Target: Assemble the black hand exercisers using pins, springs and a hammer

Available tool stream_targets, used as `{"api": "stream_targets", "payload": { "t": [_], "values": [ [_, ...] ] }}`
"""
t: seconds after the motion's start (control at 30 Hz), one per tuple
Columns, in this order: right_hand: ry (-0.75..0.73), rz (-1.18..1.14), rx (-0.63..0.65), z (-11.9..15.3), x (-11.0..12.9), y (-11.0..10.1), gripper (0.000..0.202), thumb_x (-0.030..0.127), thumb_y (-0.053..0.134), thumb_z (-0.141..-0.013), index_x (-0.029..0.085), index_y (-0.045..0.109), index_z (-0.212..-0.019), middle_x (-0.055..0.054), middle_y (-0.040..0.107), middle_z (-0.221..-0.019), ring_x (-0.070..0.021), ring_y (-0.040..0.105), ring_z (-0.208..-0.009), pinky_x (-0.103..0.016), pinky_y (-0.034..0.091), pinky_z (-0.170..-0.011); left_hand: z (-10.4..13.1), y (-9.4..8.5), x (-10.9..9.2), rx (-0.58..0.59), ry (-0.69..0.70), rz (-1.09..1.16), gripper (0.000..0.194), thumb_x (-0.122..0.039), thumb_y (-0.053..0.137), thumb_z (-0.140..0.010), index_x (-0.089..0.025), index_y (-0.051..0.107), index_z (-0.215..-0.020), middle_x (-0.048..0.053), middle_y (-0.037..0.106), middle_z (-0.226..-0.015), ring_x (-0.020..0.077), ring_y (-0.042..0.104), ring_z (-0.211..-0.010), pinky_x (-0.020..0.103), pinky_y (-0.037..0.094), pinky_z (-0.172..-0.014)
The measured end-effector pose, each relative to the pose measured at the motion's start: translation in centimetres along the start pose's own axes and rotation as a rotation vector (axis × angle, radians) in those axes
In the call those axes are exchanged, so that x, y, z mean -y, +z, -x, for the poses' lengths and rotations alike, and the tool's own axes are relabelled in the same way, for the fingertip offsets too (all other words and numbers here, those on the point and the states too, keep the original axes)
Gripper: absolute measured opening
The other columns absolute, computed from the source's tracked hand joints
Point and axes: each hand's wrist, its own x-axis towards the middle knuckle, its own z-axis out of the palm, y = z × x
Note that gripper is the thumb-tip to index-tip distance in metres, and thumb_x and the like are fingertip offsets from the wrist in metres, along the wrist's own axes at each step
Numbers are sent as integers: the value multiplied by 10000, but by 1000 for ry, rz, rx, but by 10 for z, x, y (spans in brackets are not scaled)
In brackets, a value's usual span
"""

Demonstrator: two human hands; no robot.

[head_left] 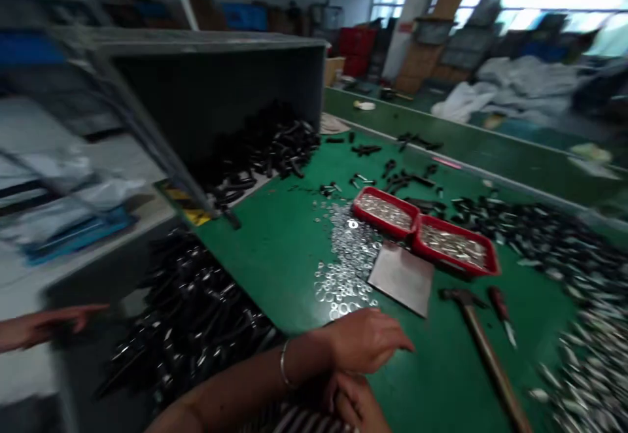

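Observation:
My left hand (367, 339), with a bracelet (284, 362) on its wrist, reaches over the near edge of the green table (275, 263). Its fingers point right, loosely stretched, and I see nothing in them. Just below, my right hand (360, 403) is close to my body with curled fingers, partly covered by the left wrist; what they hold, if anything, is hidden. Beyond my left hand lie scattered metal washers (343, 276) and a flat metal plate (402, 278). To the right are a hammer (483, 341) and a red-handled screwdriver (501, 312).
Two red trays (454, 266) hold small metal parts. Piles of black parts (544, 224) and silvery pieces (593, 374) cover the right side. A grey bin (210, 44) spills black parts. Another person's hand (63, 325) is beside the black parts (196, 309) at left.

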Motion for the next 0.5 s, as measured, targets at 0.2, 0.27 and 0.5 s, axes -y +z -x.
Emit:
{"api": "stream_targets", "payload": {
  "t": [0.2, 0.27, 0.5],
  "values": [
    [72, -34, -550, 17, -22, -31, 289, 277, 448, -883, 201, 607, -655, -6, 593, -606, -148, 545, -591, -251, 424, -600, -34, 28, 7, 71, 144, 111, 267, -145, 475, -932, -185, 629, -1146, 41, 700, -956, 171, 639, -899, 305, 472, -849],
    [84, -76, -612, 23, -17, -41, 278, 264, 430, -889, 198, 606, -685, -3, 575, -609, -141, 523, -573, -244, 413, -580, -40, 25, 15, 35, 146, 114, 275, -132, 458, -931, -177, 624, -1146, 50, 704, -993, 177, 639, -931, 314, 473, -877],
    [73, 174, -725, 36, 2, -134, 264, 162, 398, -866, 197, 644, -779, -20, 590, -703, -166, 568, -657, -274, 425, -639, -36, -26, 123, -284, -335, -35, 305, -147, 405, -952, -206, 624, -1155, 75, 676, -1094, 203, 615, -1029, 356, 479, -932]
  ]
}}
